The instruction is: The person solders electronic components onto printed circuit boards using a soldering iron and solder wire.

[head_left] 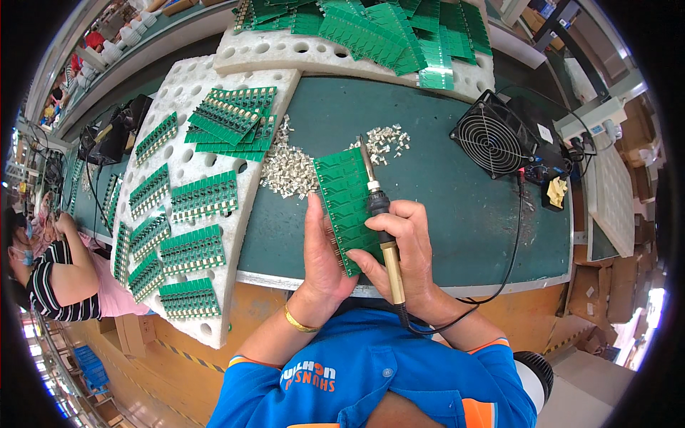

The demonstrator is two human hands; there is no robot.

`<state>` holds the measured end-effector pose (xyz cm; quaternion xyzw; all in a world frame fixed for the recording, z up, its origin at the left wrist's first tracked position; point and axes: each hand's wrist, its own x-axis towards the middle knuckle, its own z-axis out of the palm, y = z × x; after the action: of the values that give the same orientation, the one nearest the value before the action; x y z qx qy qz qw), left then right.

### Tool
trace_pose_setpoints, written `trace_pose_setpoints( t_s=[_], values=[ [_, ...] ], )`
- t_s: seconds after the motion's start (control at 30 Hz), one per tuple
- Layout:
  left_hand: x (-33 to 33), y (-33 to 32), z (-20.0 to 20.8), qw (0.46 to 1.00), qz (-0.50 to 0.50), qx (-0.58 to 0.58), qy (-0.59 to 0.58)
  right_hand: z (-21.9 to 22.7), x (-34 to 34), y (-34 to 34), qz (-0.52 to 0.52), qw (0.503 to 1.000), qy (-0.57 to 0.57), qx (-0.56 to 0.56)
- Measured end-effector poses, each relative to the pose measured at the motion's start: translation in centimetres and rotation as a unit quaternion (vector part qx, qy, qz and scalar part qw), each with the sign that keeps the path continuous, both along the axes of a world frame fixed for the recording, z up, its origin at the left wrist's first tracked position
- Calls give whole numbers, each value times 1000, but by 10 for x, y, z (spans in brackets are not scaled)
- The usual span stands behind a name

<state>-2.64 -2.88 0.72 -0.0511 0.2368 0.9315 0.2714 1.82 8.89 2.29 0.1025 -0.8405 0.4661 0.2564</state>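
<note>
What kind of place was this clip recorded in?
Most likely an electronics assembly line. The right hand holds a soldering iron over a green circuit board held in the left hand; more boards lie on white foam trays, beside a small fan.

A small white rectangular label [545, 133] sits on the black box behind the fan, at about two o'clock. Brown cardboard boxes [603, 285] with small white labels stand at about four o'clock.
</note>
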Motion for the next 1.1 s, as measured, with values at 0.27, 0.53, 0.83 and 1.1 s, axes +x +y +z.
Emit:
trace_pose_setpoints(
  t_s=[0.27,0.53,0.83,1.1],
  values=[
    [0,2,5,1000,5,-19,-8,0,0,1,-11,1000,2,12],
    [1,3,6,1000,0,-24,16,-1,-1,0,-18,1000,19,9],
    [2,2,10,1000,-2,-20,-10,-9,-2,7,-73,992,99,27],
    [2,1,7,999,-6,-53,-6,-16,0,13,-21,986,164,-23]
  ],
)
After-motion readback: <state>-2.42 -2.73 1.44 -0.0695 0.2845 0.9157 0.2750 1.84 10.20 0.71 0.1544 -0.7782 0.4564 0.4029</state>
